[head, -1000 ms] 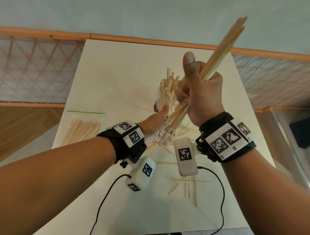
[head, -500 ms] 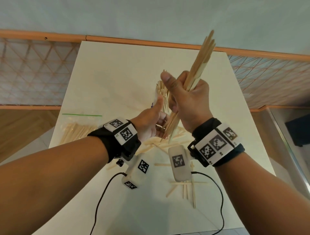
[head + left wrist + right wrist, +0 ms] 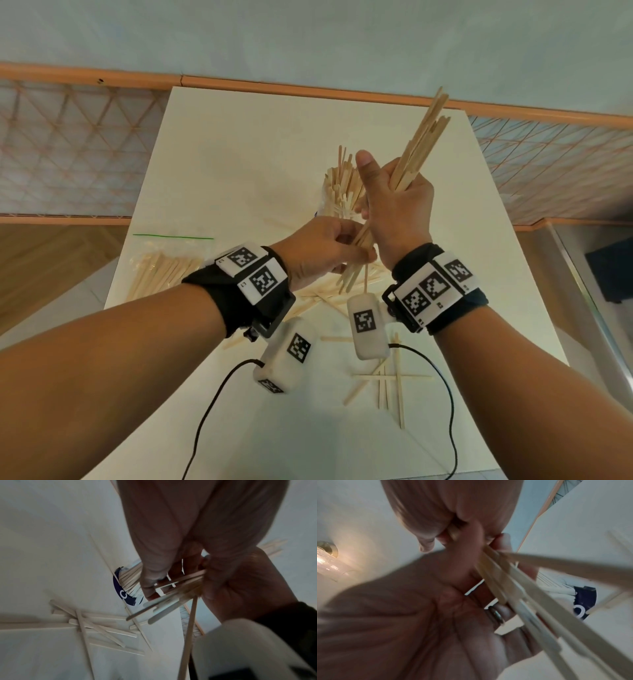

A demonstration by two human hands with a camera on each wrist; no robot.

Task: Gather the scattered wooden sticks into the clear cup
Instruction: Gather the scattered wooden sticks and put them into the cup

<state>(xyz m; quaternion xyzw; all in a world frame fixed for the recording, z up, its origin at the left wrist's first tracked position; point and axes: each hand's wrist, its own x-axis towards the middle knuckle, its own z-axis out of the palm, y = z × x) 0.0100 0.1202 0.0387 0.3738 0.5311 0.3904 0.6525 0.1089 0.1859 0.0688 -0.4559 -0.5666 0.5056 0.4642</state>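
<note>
Above the white table (image 3: 239, 171), the right hand (image 3: 397, 209) grips a tilted bundle of sticks (image 3: 418, 144), thumb raised. Below it, the left hand (image 3: 318, 250) pinches the bundle's lower ends. Behind both hands, the clear cup (image 3: 337, 192), mostly hidden, stands packed with sticks; loose sticks (image 3: 387, 380) lie scattered nearer.

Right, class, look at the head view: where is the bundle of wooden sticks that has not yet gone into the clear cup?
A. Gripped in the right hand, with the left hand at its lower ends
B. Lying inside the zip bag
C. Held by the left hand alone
A: the right hand grips the bundle of sticks above the table, and the left hand is at its lower ends.
</note>
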